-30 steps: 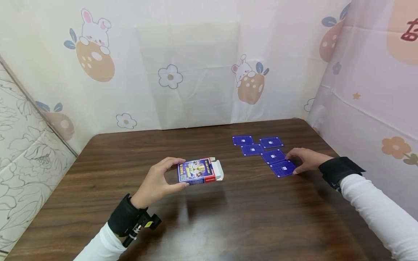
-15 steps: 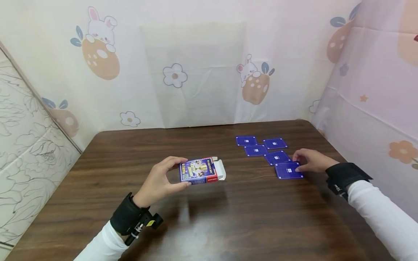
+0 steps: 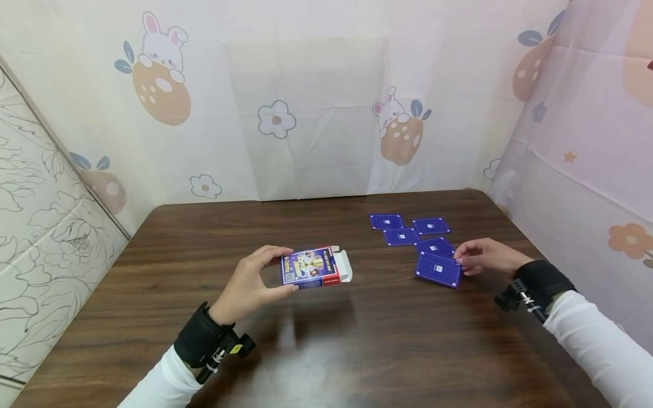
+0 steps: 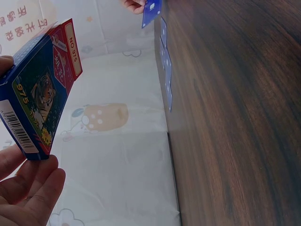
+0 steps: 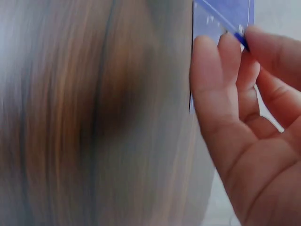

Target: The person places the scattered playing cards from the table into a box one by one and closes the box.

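My left hand (image 3: 250,283) grips a small blue and red card box (image 3: 310,267) by its left end, thumb below and fingers above. The white end flap (image 3: 343,266) stands out on the right. In the left wrist view the box (image 4: 40,92) shows a tiger picture and a barcode. My right hand (image 3: 487,258) pinches the right edge of a blue card (image 3: 437,270), which is tilted above the table. In the right wrist view, thumb and fingers of the hand (image 5: 254,122) meet at that card's corner.
Behind the held card, several blue cards lie face alike on the brown wooden table (image 3: 316,340), among them one at the back left (image 3: 386,221) and one at the back right (image 3: 431,226). A printed curtain (image 3: 316,113) stands along the back edge.
The right hand has raised the nearest card off the table and turned it, its near side swinging toward the left and front. The left hand keeps its hold on the box.
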Available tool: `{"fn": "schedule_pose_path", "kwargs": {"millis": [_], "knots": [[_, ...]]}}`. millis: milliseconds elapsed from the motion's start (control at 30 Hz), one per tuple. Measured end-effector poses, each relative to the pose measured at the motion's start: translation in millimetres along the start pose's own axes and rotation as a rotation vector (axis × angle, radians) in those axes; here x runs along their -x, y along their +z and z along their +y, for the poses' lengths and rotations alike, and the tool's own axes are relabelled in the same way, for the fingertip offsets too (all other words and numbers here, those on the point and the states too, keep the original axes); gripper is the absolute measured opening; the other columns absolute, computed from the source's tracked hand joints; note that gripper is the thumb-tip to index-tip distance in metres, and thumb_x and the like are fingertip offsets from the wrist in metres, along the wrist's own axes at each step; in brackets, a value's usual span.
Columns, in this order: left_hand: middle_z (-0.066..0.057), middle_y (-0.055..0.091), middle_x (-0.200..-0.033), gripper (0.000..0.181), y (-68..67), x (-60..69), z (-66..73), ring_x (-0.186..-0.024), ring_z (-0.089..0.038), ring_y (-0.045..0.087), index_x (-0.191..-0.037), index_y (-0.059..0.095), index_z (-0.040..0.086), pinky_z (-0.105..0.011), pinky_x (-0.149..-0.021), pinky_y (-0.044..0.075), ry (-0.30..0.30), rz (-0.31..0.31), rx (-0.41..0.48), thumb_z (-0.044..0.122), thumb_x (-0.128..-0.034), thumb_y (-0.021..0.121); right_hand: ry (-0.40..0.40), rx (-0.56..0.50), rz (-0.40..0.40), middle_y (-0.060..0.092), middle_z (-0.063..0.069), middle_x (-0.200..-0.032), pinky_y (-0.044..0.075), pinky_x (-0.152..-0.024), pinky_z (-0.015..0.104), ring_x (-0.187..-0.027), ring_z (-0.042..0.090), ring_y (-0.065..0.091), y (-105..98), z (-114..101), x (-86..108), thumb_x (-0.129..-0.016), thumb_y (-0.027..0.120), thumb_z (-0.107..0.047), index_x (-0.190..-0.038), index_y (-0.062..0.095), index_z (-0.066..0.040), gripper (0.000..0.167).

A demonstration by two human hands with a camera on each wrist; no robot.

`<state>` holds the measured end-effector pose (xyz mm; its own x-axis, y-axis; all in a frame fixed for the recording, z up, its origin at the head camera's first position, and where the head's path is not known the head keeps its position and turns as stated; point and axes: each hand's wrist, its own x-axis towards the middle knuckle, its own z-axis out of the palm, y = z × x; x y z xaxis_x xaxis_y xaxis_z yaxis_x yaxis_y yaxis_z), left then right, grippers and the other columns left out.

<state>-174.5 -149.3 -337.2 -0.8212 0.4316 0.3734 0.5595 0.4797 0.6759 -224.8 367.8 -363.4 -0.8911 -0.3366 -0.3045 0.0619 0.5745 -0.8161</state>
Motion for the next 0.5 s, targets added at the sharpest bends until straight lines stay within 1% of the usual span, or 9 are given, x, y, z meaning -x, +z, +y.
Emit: {"fn": "schedule_pose_path", "kwargs": {"millis": [133, 233, 367, 500], "knots": [[-0.011, 0.062, -0.125, 0.059, -0.5, -0.7, 1.4, -0.106, -0.022, 0.059, -0.127, 0.060, 0.005, -0.041, -0.090, 0.054, -0.004, -0.004, -0.005, 0.019, -0.0756, 0.085, 0.027, -0.067, 0.002, 0.060, 0.001, -0.093, 0.058, -0.082, 0.028, -0.084, 0.007, 0.062, 7, -6, -1.3, -0.098, 0.057, -0.012, -0.110, 0.055, 0.010, 0.025], [-0.010, 0.062, -0.125, 0.059, -1.2, -1.9, 2.8, -0.105, -0.021, 0.059, -0.127, 0.060, 0.005, -0.042, -0.090, 0.054, -0.010, -0.007, -0.019, 0.020, -0.0753, 0.085, 0.041, -0.117, 0.004, 0.062, 0.002, -0.095, 0.057, -0.085, 0.029, -0.087, 0.010, 0.063, 13, -18, -2.8, -0.098, 0.058, -0.013, -0.113, 0.055, 0.008, 0.026], [-0.009, 0.063, -0.124, 0.060, -1.5, -5.2, 3.6, -0.105, -0.020, 0.059, -0.126, 0.060, 0.005, -0.044, -0.091, 0.053, 0.000, 0.009, -0.019, 0.018, -0.0742, 0.086, 0.022, -0.173, -0.011, 0.064, 0.003, -0.097, 0.057, -0.087, 0.032, -0.089, 0.014, 0.064, 21, -42, -4.6, -0.098, 0.058, -0.015, -0.113, 0.057, 0.003, 0.023], [-0.010, 0.063, -0.123, 0.059, 1.8, -7.6, 2.4, -0.104, -0.020, 0.059, -0.126, 0.060, 0.004, -0.041, -0.091, 0.053, 0.023, 0.006, -0.011, 0.018, -0.0750, 0.085, -0.007, -0.233, -0.051, 0.065, 0.002, -0.097, 0.057, -0.086, 0.034, -0.088, 0.016, 0.065, 27, -61, -2.8, -0.099, 0.056, -0.014, -0.108, 0.060, -0.006, 0.012]]}}
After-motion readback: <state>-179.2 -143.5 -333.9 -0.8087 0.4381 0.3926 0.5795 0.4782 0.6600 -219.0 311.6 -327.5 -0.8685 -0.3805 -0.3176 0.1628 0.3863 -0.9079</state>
